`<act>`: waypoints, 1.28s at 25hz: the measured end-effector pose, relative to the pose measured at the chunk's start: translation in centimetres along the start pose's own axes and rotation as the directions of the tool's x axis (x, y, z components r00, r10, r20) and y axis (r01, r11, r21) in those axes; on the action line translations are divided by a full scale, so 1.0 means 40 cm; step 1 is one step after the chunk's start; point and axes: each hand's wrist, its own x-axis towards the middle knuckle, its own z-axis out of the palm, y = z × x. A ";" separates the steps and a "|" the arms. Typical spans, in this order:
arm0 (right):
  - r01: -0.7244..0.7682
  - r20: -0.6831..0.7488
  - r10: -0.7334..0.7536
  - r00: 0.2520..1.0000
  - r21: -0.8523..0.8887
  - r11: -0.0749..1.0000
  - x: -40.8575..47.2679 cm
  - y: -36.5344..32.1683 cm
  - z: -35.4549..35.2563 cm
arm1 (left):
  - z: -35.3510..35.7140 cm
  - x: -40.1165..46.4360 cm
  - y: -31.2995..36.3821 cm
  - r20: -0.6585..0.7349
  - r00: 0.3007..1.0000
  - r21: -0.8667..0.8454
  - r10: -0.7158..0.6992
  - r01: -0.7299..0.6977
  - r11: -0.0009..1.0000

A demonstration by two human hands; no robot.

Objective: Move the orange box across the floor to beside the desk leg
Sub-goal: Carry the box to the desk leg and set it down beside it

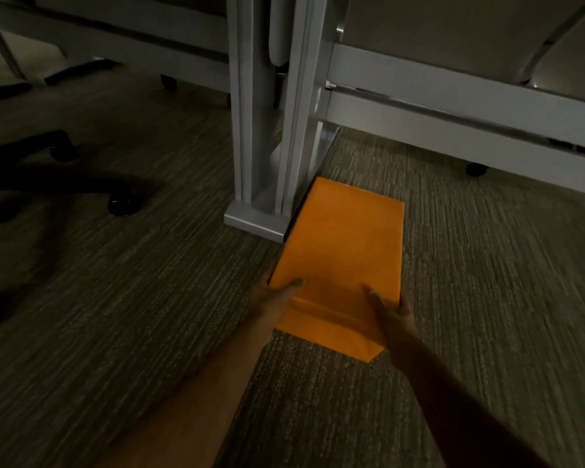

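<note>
The orange box (pixel 347 244) lies flat on the carpet, its far left edge touching the base of the grey desk leg (pixel 271 130). My left hand (pixel 274 298) grips the box's near left corner, thumb on the top face. On the near right corner sits my right hand (pixel 390 314), thumb on top and fingers around the side. Both forearms reach in from the bottom of the view.
A black office chair base with casters (pixel 61 177) stands on the carpet at the left. Grey desk rails (pixel 453 119) run to the right behind the box, with a caster (pixel 477 169) under them. Open carpet (pixel 504 265) lies right of the box.
</note>
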 end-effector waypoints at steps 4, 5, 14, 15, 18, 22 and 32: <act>-0.036 0.060 0.035 0.998 0.027 0.999 -0.021 -0.022 -0.001 | -0.010 -0.003 0.020 0.071 0.996 0.011 -0.060 0.059 0.998; -0.023 0.079 0.019 0.997 0.049 0.999 -0.029 -0.030 -0.001 | -0.013 0.000 0.027 0.077 0.995 0.030 -0.068 0.066 0.997; 0.037 0.065 -0.039 0.997 0.026 0.999 -0.017 -0.035 0.089 | -0.099 0.054 0.049 0.076 0.994 0.093 -0.073 0.066 0.993; 0.037 0.061 -0.038 0.997 0.014 0.999 -0.009 -0.033 0.092 | -0.099 0.061 0.041 0.071 0.996 0.087 -0.061 0.055 0.995; 0.009 0.053 -0.009 0.999 -0.006 1.000 0.015 -0.035 0.089 | -0.091 0.075 0.032 0.036 0.999 0.085 -0.034 0.031 0.996; 0.142 -0.030 -0.165 0.986 -0.376 0.916 0.012 -0.060 0.119 | -0.078 0.081 0.059 0.050 0.998 0.132 -0.043 0.036 0.991; 0.421 0.158 -0.505 0.849 -0.779 0.464 0.031 -0.031 0.128 | -0.078 0.117 0.023 0.024 1.000 0.132 -0.014 0.010 0.991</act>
